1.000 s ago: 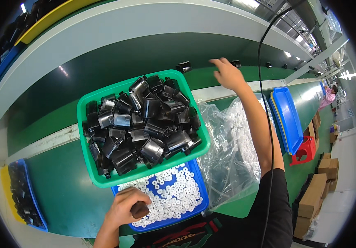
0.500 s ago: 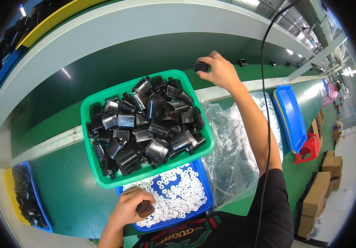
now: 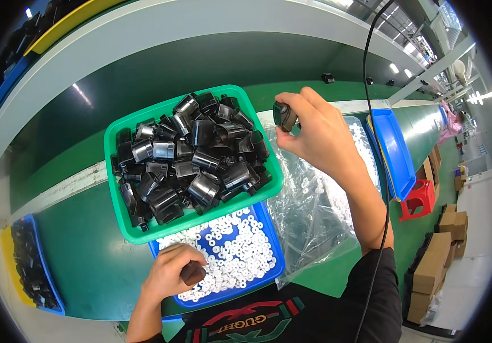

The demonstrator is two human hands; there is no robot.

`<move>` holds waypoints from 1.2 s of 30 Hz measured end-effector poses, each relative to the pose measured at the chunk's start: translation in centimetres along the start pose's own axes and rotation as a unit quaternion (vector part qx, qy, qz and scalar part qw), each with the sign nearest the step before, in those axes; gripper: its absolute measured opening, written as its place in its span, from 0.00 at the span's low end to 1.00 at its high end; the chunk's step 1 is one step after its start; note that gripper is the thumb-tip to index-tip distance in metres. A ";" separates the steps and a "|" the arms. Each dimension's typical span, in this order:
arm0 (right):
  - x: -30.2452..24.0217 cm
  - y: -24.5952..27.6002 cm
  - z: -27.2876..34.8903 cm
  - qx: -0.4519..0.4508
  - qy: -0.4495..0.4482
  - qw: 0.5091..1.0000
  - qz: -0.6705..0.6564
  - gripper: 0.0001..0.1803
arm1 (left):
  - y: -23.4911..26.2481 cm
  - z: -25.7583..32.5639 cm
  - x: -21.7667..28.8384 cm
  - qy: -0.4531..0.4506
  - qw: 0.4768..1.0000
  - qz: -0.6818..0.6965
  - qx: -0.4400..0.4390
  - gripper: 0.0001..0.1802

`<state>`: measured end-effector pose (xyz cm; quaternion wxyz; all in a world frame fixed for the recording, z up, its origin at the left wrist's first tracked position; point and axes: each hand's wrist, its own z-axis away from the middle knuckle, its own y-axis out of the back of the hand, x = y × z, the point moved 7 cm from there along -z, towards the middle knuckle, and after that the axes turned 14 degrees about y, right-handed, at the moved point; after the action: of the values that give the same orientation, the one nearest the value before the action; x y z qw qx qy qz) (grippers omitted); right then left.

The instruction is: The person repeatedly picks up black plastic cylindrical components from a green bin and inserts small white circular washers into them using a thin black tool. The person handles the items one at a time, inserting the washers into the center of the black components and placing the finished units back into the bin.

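My right hand (image 3: pixel 320 131) is closed on a black plastic part (image 3: pixel 285 116) between thumb and fingers, raised beside the right rim of a green bin (image 3: pixel 277 177). Heaped in that bin are glossy black plastic housings (image 3: pixel 203 132). My left hand (image 3: pixel 169 273) wraps round a dark brown-black plastic part (image 3: pixel 192 273), whose end shows at the fingers. It is over the left side of a blue tray (image 3: pixel 277 260), which holds many small white rings (image 3: pixel 240 251). The green bin covers the far part of that tray.
A clear plastic bag (image 3: pixel 308 228) of white rings lies right of the bin. Black parts (image 3: pixel 328 78) sit spaced along the far green belt. Stacked blue trays (image 3: pixel 394 151), a red stool (image 3: pixel 418 200) and cardboard boxes (image 3: pixel 431 268) are at right. A dark cable (image 3: pixel 366 74) hangs across the view.
My right hand has come back toward me from over the belt, with a black part in its grip. My left hand stays over the ring tray. The view has shifted slightly.
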<state>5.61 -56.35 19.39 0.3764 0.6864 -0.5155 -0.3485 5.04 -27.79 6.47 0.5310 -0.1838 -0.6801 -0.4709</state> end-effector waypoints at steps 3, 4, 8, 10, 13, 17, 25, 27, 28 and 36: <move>-0.1 0.1 0.1 -0.009 -0.003 1.000 0.014 0.22 | 0.0 0.0 0.2 0.002 1.000 0.002 -0.002 0.17; 0.2 0.0 0.2 -0.012 -0.005 1.000 0.021 0.22 | 0.0 0.3 0.0 0.007 1.000 0.000 -0.007 0.17; 4.4 -1.7 0.5 -0.026 -0.075 0.997 0.014 0.22 | 0.0 0.6 -0.3 0.019 1.000 -0.006 -0.005 0.16; 9.0 -3.5 1.5 -0.030 -0.125 0.992 0.018 0.21 | -0.2 0.0 0.4 0.007 1.000 0.008 -0.007 0.17; 16.1 -8.8 2.5 -0.119 -0.230 0.964 -0.056 0.20 | -0.1 0.0 0.6 0.004 1.000 0.003 0.003 0.17; 17.9 -13.1 1.4 -0.158 -0.167 0.970 -0.085 0.25 | 0.5 0.2 0.2 0.010 1.000 0.014 0.016 0.16; 17.1 -15.9 0.6 -0.216 -0.124 0.967 0.046 0.26 | 0.7 0.7 -0.6 0.024 0.999 0.023 0.023 0.13; 17.3 -15.6 0.8 -0.226 -0.127 0.963 0.079 0.27 | 0.5 0.4 -0.3 0.015 1.000 0.023 0.013 0.15; 17.1 -15.2 0.9 -0.224 -0.119 0.963 0.096 0.27 | 0.4 0.3 -0.1 0.011 1.000 0.023 0.009 0.16; 5.3 -5.8 0.7 0.027 -0.006 0.998 0.054 0.04 | 1.4 0.7 -0.4 0.023 0.997 0.060 0.045 0.12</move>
<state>8.81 -60.53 13.47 0.3723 0.6656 -0.5632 -0.3180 5.82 -26.46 6.72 0.5818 -0.1895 -0.6760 -0.4107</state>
